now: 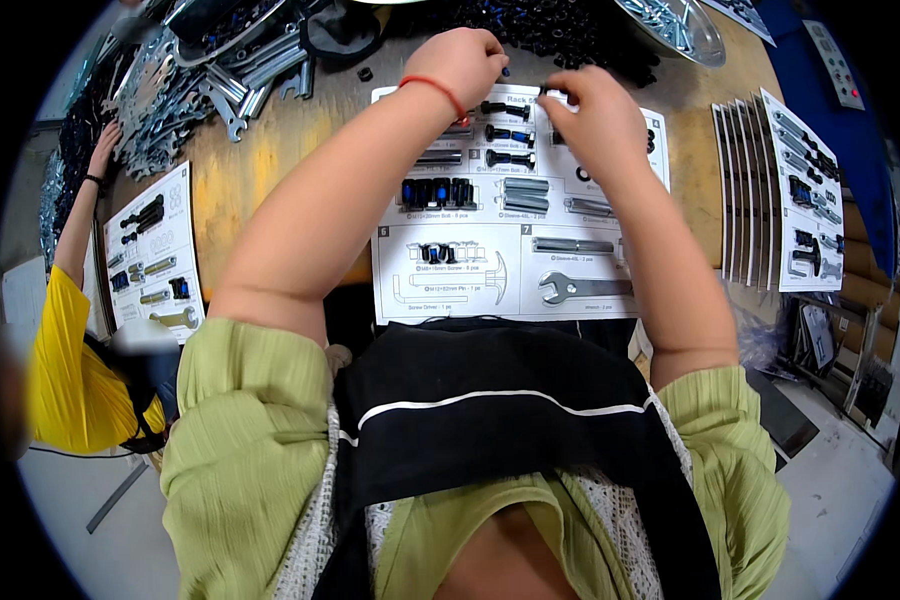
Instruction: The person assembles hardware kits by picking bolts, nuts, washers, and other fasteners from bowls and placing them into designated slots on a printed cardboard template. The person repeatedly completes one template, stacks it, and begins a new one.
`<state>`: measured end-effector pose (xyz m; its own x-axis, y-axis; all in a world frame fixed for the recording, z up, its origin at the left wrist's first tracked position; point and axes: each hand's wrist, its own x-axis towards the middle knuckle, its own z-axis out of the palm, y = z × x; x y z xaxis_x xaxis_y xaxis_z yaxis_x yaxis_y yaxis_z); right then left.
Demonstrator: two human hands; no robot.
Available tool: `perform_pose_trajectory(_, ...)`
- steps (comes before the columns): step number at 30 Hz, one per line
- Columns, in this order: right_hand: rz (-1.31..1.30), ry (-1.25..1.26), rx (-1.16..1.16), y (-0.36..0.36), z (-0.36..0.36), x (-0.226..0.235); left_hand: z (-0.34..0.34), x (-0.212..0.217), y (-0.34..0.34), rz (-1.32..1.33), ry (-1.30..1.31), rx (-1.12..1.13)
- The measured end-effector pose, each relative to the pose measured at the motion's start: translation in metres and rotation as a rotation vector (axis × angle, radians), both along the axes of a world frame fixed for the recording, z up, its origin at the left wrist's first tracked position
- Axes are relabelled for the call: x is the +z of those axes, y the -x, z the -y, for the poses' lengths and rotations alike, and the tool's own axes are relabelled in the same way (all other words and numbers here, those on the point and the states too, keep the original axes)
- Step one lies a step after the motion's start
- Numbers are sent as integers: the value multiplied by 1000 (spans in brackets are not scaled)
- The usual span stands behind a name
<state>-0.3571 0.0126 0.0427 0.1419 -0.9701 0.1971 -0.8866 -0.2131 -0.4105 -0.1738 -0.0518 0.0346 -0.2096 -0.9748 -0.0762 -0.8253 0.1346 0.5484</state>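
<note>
A white printed parts card (510,305) lies in front of me, with parts laid over its outlines. Black bolts with blue patches (437,192), silver sleeves (525,195), short screws (437,253), a long silver tube (572,246) and an open-end wrench (585,288) rest on it. My left hand (457,68), a red cord at its wrist, is closed above the card's far edge; a small dark-blue piece (505,71) shows at its fingertips. Over the card's upper right, my right hand (602,118) pinches a small black part whose kind I cannot make out.
Heaped black hardware (560,35) covers the far table, beside a metal bowl of silver screws (675,25). Wrenches (232,115) and metal plates pile up at far left. Upright cards (810,200) stand at right. A person in yellow (80,370) works at left near another card (152,250).
</note>
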Motion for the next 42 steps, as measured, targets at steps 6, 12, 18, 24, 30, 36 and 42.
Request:
perform_pose_trajectory(6, 98, -29, 293, -20, -112, 9, -144, 28, -53, -19, 188, -272)
perform_pose_trajectory(12, 15, -11, 439, -44, -134, -16, -184, 8, -55, 121, 190, -310)
perform_pose_trajectory(18, 72, 60, 379, -48, -137, -13, -191, 7, -63, -33, 313, -245)
perform_pose_trajectory(24, 64, 53, 393, -43, -146, -18, -203, 0, -56, -113, 325, -329)
perform_pose_trajectory(30, 78, -61, 346, -43, -145, -9, -207, -5, -59, -98, 332, -251)
perform_pose_trajectory(36, 66, -108, 365, -42, -144, -18, -208, -6, -59, -135, 289, -216)
perform_pose_trajectory(42, 106, -114, 339, -33, -127, 9, -200, 19, -83, -371, 283, -84)
